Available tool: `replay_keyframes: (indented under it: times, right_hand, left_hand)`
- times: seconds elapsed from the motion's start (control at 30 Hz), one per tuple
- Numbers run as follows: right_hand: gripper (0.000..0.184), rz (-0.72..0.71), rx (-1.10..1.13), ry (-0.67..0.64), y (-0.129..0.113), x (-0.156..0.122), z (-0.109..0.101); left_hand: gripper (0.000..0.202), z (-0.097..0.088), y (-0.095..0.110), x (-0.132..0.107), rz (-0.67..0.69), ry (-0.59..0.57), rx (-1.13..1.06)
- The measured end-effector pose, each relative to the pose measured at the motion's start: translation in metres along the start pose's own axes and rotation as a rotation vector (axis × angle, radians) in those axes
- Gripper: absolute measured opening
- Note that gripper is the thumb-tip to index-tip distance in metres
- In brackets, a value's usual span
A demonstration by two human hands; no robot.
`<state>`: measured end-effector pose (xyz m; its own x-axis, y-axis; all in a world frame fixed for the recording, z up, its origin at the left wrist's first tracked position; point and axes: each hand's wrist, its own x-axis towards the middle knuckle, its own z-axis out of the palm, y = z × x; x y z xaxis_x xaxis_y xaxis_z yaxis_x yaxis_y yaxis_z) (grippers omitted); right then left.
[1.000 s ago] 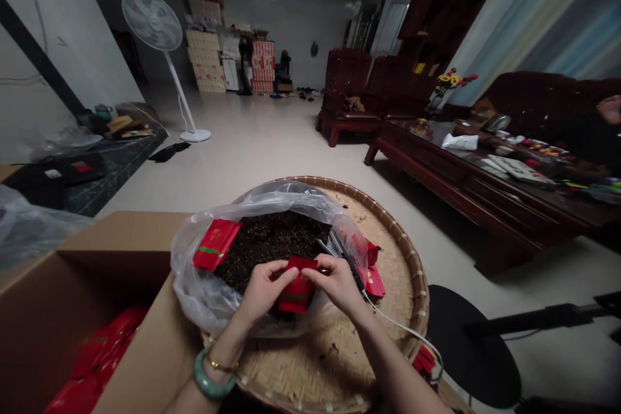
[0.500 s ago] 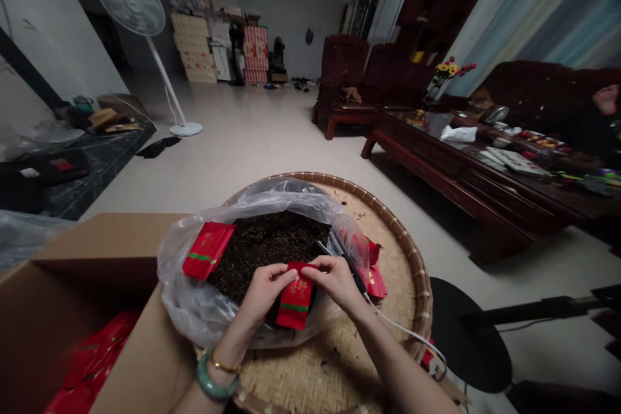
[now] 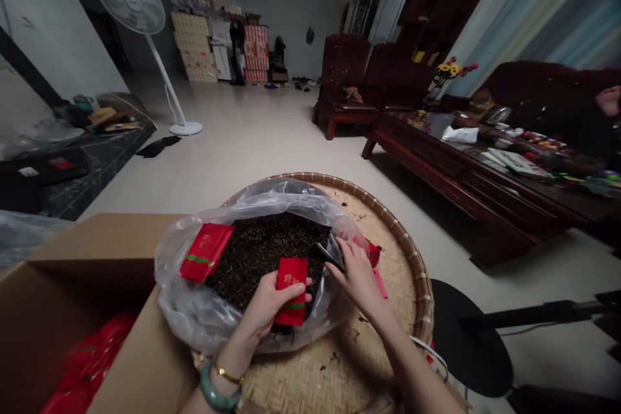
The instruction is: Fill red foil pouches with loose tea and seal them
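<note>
My left hand (image 3: 268, 301) is closed around a small red foil pouch (image 3: 290, 290), holding it upright over a clear plastic bag (image 3: 194, 307) full of dark loose tea leaves (image 3: 264, 247). My right hand (image 3: 356, 275) reaches to the bag's right edge, its fingers pinched on a dark scoop-like tool (image 3: 328, 252). A stack of red pouches (image 3: 204, 251) lies on the tea at the left. The bag sits in a round woven bamboo tray (image 3: 388, 226).
An open cardboard box (image 3: 92, 284) with red pouches (image 3: 92, 362) stands at my left. More red pouches (image 3: 372, 252) lie on the tray by my right hand. A black stool (image 3: 473, 349) is at the right, a long dark wooden table (image 3: 485, 187) beyond. A standing fan (image 3: 130, 6) is far left.
My right hand has let go of the pouch top and moved right to the dark tool at the bag's edge. My left hand alone now holds the pouch.
</note>
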<state>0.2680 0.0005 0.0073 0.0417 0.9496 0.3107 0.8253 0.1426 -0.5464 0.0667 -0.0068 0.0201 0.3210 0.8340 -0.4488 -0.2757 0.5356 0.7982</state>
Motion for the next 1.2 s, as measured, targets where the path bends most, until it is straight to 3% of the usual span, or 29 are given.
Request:
replay_keyframes:
  times: [0.17,0.33,0.47,0.63,0.9,1.2]
  right_hand:
    - [0.052,0.037,-0.159,-0.115,0.020,0.001,0.011]
    - [0.042,0.073,0.111,-0.173,0.021,0.013,-0.002]
    - [0.044,-0.026,0.417,-0.284,0.006,0.013,-0.034]
    - [0.051,-0.205,0.342,-0.488,-0.032,0.010,-0.059]
    - [0.030,-0.192,0.337,-0.535,-0.052,0.012,-0.052]
    - [0.033,-0.038,0.485,-0.572,-0.041,0.017,-0.045]
  left_hand:
    - [0.055,0.000,0.001,-0.003,0.003,-0.030,0.020]
    - [0.053,-0.006,0.000,-0.003,0.025,-0.049,0.061]
    - [0.051,-0.010,0.000,-0.003,0.042,-0.036,0.107]
    - [0.042,-0.006,0.002,-0.003,0.075,-0.050,0.208]
    - [0.032,-0.007,0.002,-0.005,0.083,-0.110,0.315]
    - [0.038,-0.010,0.007,-0.001,0.041,-0.128,0.233]
